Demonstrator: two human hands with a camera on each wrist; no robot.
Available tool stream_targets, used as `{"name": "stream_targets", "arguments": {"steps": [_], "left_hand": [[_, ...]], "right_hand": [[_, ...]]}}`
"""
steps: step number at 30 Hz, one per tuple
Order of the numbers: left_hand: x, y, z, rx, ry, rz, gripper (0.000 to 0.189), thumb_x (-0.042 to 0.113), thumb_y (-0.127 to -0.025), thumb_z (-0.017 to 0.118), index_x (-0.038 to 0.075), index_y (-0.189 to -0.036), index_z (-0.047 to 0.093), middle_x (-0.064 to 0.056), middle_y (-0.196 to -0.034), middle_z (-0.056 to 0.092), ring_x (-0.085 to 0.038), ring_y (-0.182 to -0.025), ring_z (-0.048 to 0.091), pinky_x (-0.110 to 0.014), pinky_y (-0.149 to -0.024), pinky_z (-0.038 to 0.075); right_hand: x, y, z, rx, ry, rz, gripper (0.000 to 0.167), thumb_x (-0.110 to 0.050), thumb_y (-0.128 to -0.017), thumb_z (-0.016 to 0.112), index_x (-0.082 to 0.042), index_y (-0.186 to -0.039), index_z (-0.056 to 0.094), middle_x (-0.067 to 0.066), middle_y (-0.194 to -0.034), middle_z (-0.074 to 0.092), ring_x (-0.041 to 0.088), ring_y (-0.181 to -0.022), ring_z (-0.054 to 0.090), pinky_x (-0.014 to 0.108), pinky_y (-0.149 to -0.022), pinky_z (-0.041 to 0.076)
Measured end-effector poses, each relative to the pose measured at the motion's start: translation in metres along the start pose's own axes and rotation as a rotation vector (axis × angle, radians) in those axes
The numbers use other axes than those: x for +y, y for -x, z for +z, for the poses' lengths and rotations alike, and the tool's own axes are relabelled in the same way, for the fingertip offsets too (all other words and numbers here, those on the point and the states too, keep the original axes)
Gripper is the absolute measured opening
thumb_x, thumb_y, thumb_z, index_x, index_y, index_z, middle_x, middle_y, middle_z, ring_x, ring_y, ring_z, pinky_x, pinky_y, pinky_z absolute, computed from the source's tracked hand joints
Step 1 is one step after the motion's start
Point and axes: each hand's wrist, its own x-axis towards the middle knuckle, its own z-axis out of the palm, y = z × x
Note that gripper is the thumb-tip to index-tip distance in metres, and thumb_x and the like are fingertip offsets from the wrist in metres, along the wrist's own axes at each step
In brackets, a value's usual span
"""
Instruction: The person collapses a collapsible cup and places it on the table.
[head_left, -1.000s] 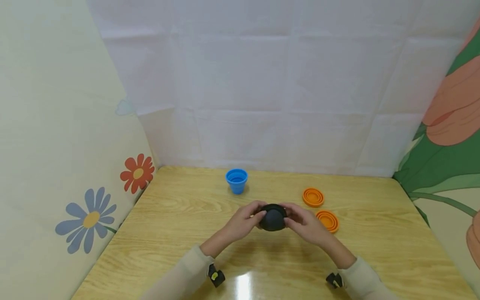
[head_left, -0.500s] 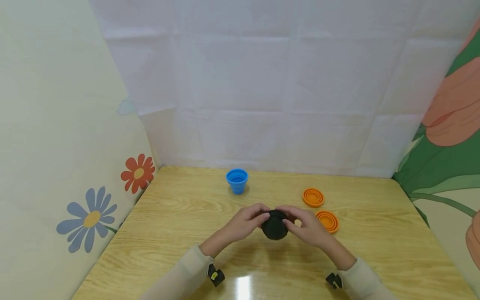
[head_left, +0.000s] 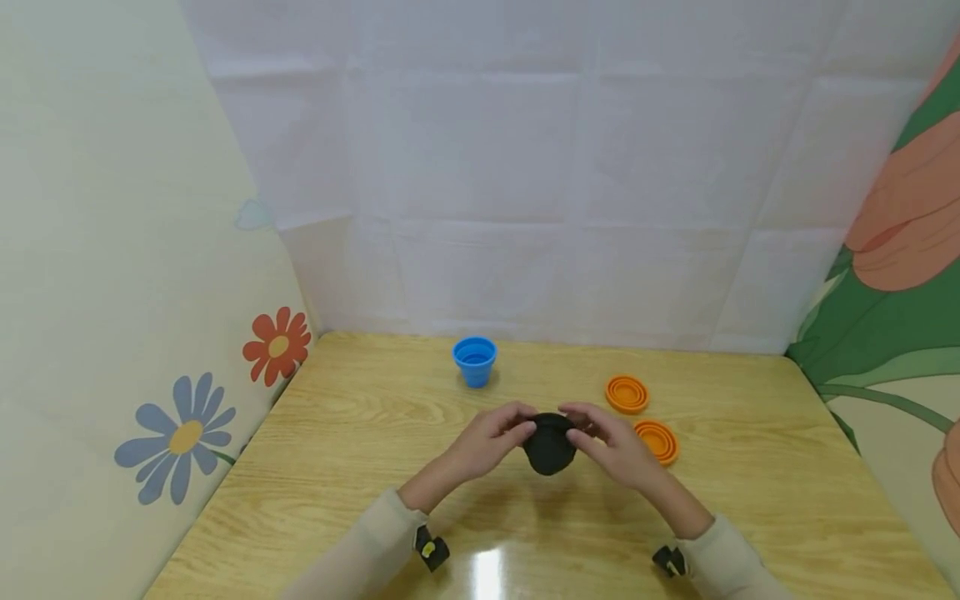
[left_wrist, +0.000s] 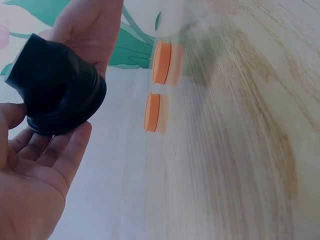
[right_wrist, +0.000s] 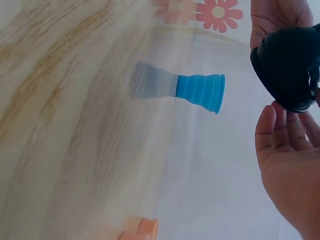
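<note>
A black collapsible cup (head_left: 550,450) is held up over the table between both hands, its narrower end tilted toward the person in the head view. My left hand (head_left: 480,446) pinches its left side by the rim, thumb on the near wall and fingers at the far side. On the opposite side, my right hand (head_left: 617,452) grips it the same way. The left wrist view shows the cup (left_wrist: 55,87) partly stretched out, with a wide rim and an uneven, bulging wall. In the right wrist view the cup (right_wrist: 290,67) is cut off by the frame edge.
A blue collapsible cup (head_left: 475,362) stands extended, mouth up, at the back of the wooden table (head_left: 360,467). Two flattened orange collapsible cups (head_left: 627,394) lie to the right, the nearer one close behind the right hand. A white cloth (head_left: 480,167) hangs along the back.
The black cup has turned in the hands. Its near face went from a smooth round dome to a longer, tapered shape. Both hands stay at nearly the same spot.
</note>
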Motion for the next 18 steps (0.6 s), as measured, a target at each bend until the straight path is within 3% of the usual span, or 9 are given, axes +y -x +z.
{"name": "stream_targets", "arguments": {"steps": [4, 8, 13, 18], "left_hand": [[-0.0004, 0.0003, -0.0006, 0.022, 0.077, 0.005, 0.026, 0.015, -0.107, 0.051, -0.004, -0.124, 0.060, -0.019, -0.111, 0.069, -0.028, -0.100, 0.071, -0.036, -0.086, 0.060], [-0.0019, -0.0003, -0.0004, 0.022, 0.129, 0.000, 0.024, 0.011, -0.107, 0.050, -0.006, -0.122, 0.058, -0.021, -0.108, 0.067, -0.029, -0.101, 0.070, -0.034, -0.087, 0.060], [-0.0033, -0.0014, -0.0008, 0.008, 0.074, -0.008, 0.018, 0.010, -0.105, 0.054, -0.002, -0.117, 0.062, -0.016, -0.108, 0.067, -0.022, -0.101, 0.067, -0.030, -0.085, 0.060], [-0.0012, -0.0028, -0.0019, -0.028, -0.019, -0.012, 0.019, 0.020, -0.105, 0.057, 0.006, -0.109, 0.069, -0.008, -0.105, 0.069, -0.016, -0.096, 0.066, -0.028, -0.077, 0.059]], "right_hand": [[0.0024, 0.0011, -0.0018, -0.008, -0.117, 0.022, 0.036, -0.002, -0.101, 0.059, 0.003, -0.137, 0.055, 0.017, -0.117, 0.066, 0.008, -0.105, 0.062, 0.026, -0.088, 0.057], [0.0050, 0.0030, -0.0027, -0.023, -0.133, 0.010, 0.035, -0.001, -0.100, 0.060, 0.003, -0.134, 0.056, 0.017, -0.116, 0.066, 0.009, -0.105, 0.063, 0.026, -0.092, 0.056], [0.0052, 0.0032, -0.0034, -0.038, -0.113, -0.011, 0.031, -0.001, -0.100, 0.060, 0.000, -0.131, 0.059, 0.014, -0.113, 0.067, 0.011, -0.103, 0.063, 0.027, -0.092, 0.055], [0.0046, 0.0023, -0.0042, -0.052, -0.082, -0.031, 0.028, -0.001, -0.101, 0.058, -0.002, -0.129, 0.062, 0.014, -0.116, 0.068, 0.010, -0.101, 0.064, 0.029, -0.085, 0.057]]}}
